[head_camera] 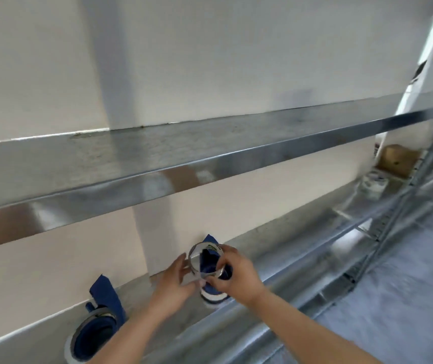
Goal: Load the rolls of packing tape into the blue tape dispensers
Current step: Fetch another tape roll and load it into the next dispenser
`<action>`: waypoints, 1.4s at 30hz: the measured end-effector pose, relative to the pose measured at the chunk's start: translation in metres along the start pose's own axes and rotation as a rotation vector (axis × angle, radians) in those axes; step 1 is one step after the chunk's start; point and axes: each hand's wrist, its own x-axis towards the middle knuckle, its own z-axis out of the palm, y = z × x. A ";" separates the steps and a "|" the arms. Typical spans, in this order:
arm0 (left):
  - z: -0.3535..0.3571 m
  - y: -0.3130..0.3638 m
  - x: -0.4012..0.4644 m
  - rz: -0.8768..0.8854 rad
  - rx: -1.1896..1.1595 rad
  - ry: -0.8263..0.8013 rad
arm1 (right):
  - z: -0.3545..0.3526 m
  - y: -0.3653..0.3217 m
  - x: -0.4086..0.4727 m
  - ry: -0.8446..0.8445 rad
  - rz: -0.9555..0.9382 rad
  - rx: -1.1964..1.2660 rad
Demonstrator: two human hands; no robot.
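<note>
Cream-white wall (210,61) fills the upper part of the head view, and a stainless steel shelf (184,153) runs across it from left to right, its front edge reflecting blurred shapes. Below that shelf a steel surface (275,245) stretches along the foot of the wall, with a rounded front rim. Near the middle of this surface both hands meet around a blue tape dispenser (210,261) that stands close to the wall. The left hand (176,277) has its fingers fairly straight and presses against the left side of a roll of clear packing tape (197,254) sitting on the dispenser. The right hand (236,274) curls over the right side of the roll, its thumb and fingers pinching the rim; motion blur hides the exact contact. A pale part of the dispenser shows just beneath the right hand, resting on the surface. To the lower left, well apart from the hands, a second blue tape dispenser (105,292) lies on the surface with another roll of tape (86,334) on its hub, partly covered by the left forearm. At the far right end of the surface a brown cardboard box (399,158) sits beside a small whitish item too blurred to name.
</note>
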 end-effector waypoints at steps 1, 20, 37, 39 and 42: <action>0.008 0.011 0.005 0.046 -0.033 -0.024 | -0.014 0.003 0.000 0.029 -0.001 0.002; 0.272 0.221 0.135 0.356 -0.113 -0.207 | -0.329 0.150 0.019 0.218 0.091 -0.129; 0.438 0.286 0.314 0.282 0.056 -0.154 | -0.463 0.317 0.136 0.152 0.207 -0.211; 0.452 0.292 0.333 0.267 0.078 -0.157 | -0.472 0.336 0.152 0.137 0.220 -0.217; 0.471 0.298 0.357 0.253 0.086 -0.144 | -0.484 0.364 0.175 0.117 0.237 -0.218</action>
